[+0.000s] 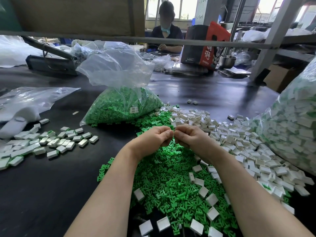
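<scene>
1. Head view, far left: a finished pile (51, 142) of white caps with green fitted lies on the table (51, 194), just beside a slack clear bag (25, 100). The pile is modest, so I judge that only a small share of the work is done.
2. Left of centre, farther off: an open bag (119, 106) sits mostly full of green clips, none of them used yet.
3. Centre, near: loose green clips (171, 185) are heaped under the forearms, with a few white caps scattered on top.
4. Centre: the left hand (153, 139) and right hand (189, 135) meet above that heap. Their fingers are curled in, and the thumb and forefinger tips are clamped on a small piece between the two hands. The fingertips hide the piece almost wholly. I take it for one clip going into one cap, a join not yet finished.
5. Right: a broad spread of empty white caps (239, 142) touches the green heap, all waiting for clips.
6. Far right: a bulging bag (294, 125) holds many white-and-green parts. Whether they are joined I cannot tell.
</scene>
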`<state>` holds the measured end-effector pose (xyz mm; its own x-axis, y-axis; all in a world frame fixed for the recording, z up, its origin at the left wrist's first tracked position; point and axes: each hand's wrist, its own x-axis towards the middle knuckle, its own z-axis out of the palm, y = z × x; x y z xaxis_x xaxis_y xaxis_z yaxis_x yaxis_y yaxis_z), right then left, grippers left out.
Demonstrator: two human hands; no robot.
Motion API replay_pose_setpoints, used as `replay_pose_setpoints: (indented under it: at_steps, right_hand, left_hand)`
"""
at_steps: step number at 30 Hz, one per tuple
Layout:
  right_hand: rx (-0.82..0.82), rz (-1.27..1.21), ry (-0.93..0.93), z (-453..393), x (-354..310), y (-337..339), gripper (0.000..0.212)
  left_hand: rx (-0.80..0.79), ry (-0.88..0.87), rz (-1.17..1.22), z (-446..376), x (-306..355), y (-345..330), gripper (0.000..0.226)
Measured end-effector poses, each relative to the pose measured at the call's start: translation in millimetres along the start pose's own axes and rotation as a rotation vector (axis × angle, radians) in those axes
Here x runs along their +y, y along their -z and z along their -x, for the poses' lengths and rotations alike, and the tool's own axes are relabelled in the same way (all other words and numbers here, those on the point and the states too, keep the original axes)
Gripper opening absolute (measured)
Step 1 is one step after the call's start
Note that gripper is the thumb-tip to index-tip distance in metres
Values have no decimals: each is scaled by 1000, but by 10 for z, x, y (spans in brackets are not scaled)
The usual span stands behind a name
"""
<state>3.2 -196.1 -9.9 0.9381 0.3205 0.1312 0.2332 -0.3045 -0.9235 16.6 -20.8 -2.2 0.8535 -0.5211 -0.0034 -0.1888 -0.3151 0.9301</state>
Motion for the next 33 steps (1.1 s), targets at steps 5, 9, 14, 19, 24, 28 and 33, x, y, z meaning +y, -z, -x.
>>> replay_pose_setpoints:
  at_steps: [5,9,14,19,24,28,33]
  right_hand:
    - [-45,48,-30,10,-16,26,21]
    - [-49,93,-42,-1,3,22,21]
    - [-36,23,-14,-1,-2,-1,21]
    - [-74,-33,-18,37,-56,11,20]
    - [-65,-33,-41,67,-130,30,29]
    - [-16,-176,-40,64,-137,35,39]
    - [57,-371,-148,23,-111,76,54]
  left_hand:
    - [-28,6,-12,3,-19,-3,29]
    - [-36,14,-74,-5,-14,-1,27]
    - [-13,12,8,6,-13,4,22]
    - [-17,-7,53,11,-23,14,21]
    - [-6,-38,104,10,-1,-3,21]
    - [36,-88,106,-2,36,-18,23]
    - [178,-167,146,-26,18,13,20]
